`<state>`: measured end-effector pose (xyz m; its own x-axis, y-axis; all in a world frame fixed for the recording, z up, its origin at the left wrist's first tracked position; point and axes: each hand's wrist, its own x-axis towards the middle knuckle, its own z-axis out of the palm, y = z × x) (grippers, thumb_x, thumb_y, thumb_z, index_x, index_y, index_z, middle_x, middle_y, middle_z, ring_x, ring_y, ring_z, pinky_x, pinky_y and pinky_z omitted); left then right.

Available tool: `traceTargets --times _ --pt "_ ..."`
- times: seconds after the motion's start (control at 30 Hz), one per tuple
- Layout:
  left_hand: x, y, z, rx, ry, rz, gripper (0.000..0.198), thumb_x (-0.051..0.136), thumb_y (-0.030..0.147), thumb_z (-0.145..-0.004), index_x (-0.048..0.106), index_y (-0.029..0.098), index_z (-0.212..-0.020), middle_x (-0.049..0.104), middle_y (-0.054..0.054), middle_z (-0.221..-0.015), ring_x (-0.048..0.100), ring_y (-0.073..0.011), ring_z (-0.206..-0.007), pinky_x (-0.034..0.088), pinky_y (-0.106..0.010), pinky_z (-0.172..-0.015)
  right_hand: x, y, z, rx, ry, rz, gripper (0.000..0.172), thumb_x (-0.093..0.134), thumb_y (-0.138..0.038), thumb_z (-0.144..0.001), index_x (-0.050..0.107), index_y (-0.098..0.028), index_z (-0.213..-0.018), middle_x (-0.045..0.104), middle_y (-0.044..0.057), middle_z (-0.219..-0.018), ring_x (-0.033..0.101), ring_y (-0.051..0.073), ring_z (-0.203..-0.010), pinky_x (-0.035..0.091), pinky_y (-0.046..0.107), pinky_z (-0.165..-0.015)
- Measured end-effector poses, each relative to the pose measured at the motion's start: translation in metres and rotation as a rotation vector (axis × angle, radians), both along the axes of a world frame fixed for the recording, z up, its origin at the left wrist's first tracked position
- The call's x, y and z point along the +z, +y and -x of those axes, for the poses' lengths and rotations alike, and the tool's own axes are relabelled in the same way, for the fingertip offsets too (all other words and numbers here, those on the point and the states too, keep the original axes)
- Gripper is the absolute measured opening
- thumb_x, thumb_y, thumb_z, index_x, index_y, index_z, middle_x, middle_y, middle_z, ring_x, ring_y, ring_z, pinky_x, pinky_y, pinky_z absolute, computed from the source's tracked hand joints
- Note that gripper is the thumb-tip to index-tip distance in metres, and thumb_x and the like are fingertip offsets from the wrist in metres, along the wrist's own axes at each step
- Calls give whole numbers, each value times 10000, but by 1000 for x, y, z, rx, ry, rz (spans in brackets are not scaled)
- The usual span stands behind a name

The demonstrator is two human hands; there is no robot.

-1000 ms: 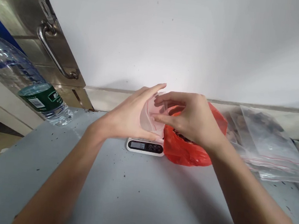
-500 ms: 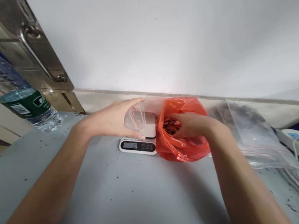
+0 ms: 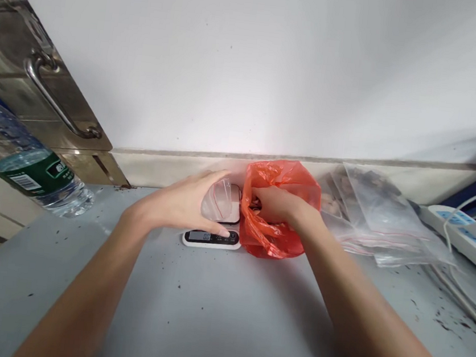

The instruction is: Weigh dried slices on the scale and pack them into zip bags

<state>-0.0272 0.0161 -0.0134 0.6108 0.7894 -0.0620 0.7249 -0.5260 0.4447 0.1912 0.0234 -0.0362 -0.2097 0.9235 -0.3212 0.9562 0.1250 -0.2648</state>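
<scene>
My left hand curves around a small clear zip-lock bag, spreading its mouth between thumb and fingers. That bag is over the white plate of a digital pocket scale, whose display reads 0.0. The thumb tip lies just above the scale's buttons. To the right stands an open red plastic bag, touching or close against the scale. My right hand reaches down inside it, among dried brown pieces; its fingertips are hidden.
Right of the red bag lie clear zip-lock bags with brown contents. Beyond them are a white device with blue labels and a cable. A water bottle leans in at left, near a metal handle. Dark crumbs dot the grey table.
My right hand has sunk deeper into the red bag, so fewer brown pieces show. My left thumb has shifted over the scale's buttons. The camera view has moved slightly.
</scene>
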Motion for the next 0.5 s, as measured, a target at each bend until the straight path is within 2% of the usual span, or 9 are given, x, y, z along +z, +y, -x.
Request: traceTargets --times 0.13,0.23,0.33,0.5 --pt "-2 1 -4 33 11 13 1164 847 661 -669 352 260 -1643 427 -109 -1690 428 -401 -1522 388 -486 -1231 6 1 -5 12 56 53 201 592 -42 -847 641 -216 -759 750 33 -819 680 177 -729 431 262 -588" --pt "-4 2 -6 67 10 15 1181 863 673 -645 390 213 -1625 473 -135 -1654 469 -394 -1491 402 -476 -1221 14 1 -18 10 98 60 225 567 -33 -832 594 -215 -702 717 25 -766 663 170 -706 448 269 -597" --pt "-5 3 -9 64 -6 -4 1145 878 657 -643 435 203 -1596 480 -132 -1652 482 -381 -1481 421 -449 -1202 19 4 -31 39 151 36 226 579 -18 -787 650 -223 -723 735 12 -781 680 178 -757 493 276 -667" --pt "0 8 2 67 43 38 1007 861 609 -667 507 240 -1535 507 -103 -1639 492 -372 -1475 446 -437 -1168 22 8 -48 103 295 -15 162 625 -135 -744 732 -247 -697 768 24 -782 700 217 -761 540 325 -699"
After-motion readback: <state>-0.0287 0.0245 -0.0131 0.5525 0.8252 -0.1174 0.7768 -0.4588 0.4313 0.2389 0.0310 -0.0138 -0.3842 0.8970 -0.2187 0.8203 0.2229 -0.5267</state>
